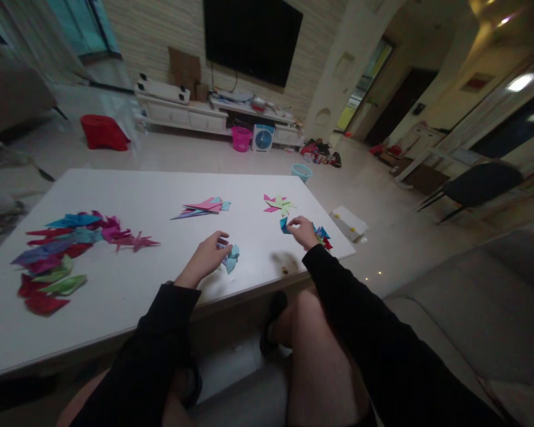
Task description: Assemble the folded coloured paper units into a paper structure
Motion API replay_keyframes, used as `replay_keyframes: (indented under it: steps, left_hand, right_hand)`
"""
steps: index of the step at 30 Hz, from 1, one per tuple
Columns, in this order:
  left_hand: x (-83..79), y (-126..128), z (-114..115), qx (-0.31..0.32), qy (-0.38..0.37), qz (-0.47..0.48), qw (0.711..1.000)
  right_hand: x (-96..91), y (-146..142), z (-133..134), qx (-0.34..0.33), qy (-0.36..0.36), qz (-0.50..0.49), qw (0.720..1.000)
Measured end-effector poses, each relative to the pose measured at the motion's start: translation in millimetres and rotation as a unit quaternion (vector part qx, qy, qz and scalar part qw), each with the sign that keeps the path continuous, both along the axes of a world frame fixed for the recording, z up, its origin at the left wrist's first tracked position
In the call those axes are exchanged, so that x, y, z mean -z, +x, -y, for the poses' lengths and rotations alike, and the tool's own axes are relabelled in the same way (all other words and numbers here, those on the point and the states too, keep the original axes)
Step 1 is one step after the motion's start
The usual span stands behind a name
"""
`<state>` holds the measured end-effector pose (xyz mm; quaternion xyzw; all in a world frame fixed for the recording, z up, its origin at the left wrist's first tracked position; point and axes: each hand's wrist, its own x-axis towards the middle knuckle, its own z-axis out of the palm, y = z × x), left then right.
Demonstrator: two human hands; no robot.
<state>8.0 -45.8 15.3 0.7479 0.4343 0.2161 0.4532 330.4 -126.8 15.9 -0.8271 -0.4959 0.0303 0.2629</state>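
My right hand (303,231) is closed in a pinch on a blue folded paper piece (284,225), held over the right part of the white table (129,284). Partly behind this hand lies a cluster of small folded papers (324,236) in blue, green and red. My left hand (209,256) is loosely curled, its fingers apart, beside a pale blue folded paper piece (232,259). A lilac bit of paper shows under its fingertips; whether they touch it I cannot tell. Farther back lie pink and green pointed papers (280,204) and a stack of long pink and blue folded papers (204,206).
Many colourful folded paper cranes (71,243) cover the table's left side. A small brown object (285,270) sits near the front edge. Beyond the table are a red stool (103,132), a pink bin (241,139) and a teal basket (301,172). A grey sofa (471,296) is at right.
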Motion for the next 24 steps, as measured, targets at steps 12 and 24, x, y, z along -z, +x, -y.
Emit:
replay_keyframes:
  steps: [12,24]
  left_hand:
    - [-4.9,7,6,0.008,0.005,0.011,1.000]
    - [1.4,11,4,0.026,0.045,-0.021,0.998]
  right_hand:
    - [21.4,174,135,0.246,-0.204,0.067,0.945]
    - [67.1,209,88,0.238,-0.249,0.069,0.936]
